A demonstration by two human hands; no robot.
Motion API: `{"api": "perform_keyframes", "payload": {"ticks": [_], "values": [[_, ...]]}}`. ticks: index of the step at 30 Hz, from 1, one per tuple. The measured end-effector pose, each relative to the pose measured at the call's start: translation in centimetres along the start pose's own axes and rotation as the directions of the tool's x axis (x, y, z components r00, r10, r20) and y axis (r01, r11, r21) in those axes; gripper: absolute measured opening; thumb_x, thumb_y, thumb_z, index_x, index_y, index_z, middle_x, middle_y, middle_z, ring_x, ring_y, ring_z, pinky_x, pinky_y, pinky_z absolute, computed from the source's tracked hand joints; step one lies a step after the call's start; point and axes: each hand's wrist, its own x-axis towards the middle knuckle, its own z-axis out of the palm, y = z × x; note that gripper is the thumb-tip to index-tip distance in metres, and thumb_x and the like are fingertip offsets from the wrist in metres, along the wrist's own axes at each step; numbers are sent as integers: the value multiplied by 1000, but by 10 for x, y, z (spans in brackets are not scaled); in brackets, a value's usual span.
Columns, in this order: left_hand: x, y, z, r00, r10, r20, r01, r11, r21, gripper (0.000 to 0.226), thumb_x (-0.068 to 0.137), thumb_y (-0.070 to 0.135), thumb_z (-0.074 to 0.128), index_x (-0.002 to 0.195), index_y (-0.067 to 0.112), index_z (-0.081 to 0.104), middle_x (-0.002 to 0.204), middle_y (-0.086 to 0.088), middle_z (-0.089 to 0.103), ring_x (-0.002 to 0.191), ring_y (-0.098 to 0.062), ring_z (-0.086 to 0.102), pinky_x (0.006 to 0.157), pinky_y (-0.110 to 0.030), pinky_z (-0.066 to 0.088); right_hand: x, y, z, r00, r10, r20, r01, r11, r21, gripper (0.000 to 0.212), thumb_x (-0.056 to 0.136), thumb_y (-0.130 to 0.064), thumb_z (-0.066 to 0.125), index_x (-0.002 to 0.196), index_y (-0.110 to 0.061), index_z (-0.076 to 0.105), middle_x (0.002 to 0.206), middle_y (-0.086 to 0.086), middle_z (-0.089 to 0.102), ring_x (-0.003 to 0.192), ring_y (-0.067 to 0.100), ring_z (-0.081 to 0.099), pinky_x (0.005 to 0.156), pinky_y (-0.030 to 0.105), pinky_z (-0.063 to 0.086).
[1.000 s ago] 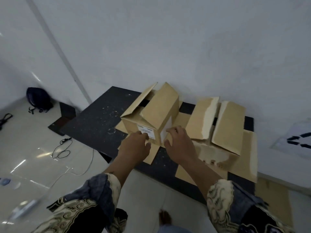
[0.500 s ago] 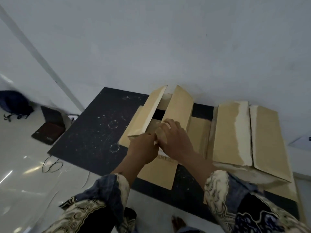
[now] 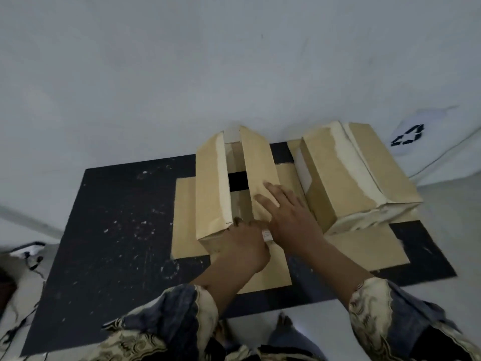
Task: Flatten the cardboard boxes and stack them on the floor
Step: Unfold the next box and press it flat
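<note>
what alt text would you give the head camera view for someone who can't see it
A person's left hand and right hand press on an open-topped cardboard box standing on a speckled black mat, its flaps spread around it. A second cardboard box sits to its right, against a white wall.

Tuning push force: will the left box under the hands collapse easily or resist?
Left box likely folds easily: top flaps open, floor visible through its bottom. Probably light and empty. May slide on the flat cardboard beneath; right hand presses one flap.
</note>
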Motion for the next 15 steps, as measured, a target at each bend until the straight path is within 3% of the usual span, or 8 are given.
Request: {"api": "perform_keyframes", "payload": {"ticks": [2,4,7,10,13,15], "values": [[1,-1,4,1000,21,5,-22,996,88,56,94,35,49,144,13,36,147,-20,35,131,-33,41,103,-41,40,4,-4,-5,986,-64,157,76,994,-75,87,75,-14,69,151,-30,29,164,12,5,147,34,16,111,48,28],[-1,-2,6,999,21,29,-25,987,156,61,96,35,47,149,11,30,155,-21,25,141,-35,29,113,-45,29,7,-9,-8,967,-108,230,146,977,-156,75,74,-22,72,142,-33,41,164,12,-8,149,35,6,114,51,24],[-4,-5,7,1000,-3,25,-1,983,181,51,95,39,43,140,15,41,148,-20,36,136,-35,33,111,-44,29,7,-11,-20,990,-78,119,101,975,-197,44,82,-45,57,118,-21,60,164,14,8,148,35,11,113,57,23],[-7,-9,11,1000,-20,-3,20,982,190,51,94,46,41,136,16,43,143,-22,38,133,-36,34,108,-43,29,5,-15,-34,994,28,102,17,909,-417,36,87,-33,51,109,-8,67,155,19,34,145,39,20,114,62,13],[-9,-10,10,998,-64,-29,68,981,183,57,95,51,38,139,15,40,150,-27,29,139,-38,27,112,-45,23,12,-26,-51,940,287,187,-100,752,-651,23,93,-28,53,93,-11,68,150,30,36,145,51,4,109,72,-10],[-10,-10,10,995,-92,-27,96,979,178,62,95,53,38,143,14,36,156,-29,17,144,-40,18,117,-47,16,19,-31,-56,880,405,248,-121,696,-708,29,97,-36,50,97,-13,69,150,31,34,142,57,-6,102,75,-18]]}}
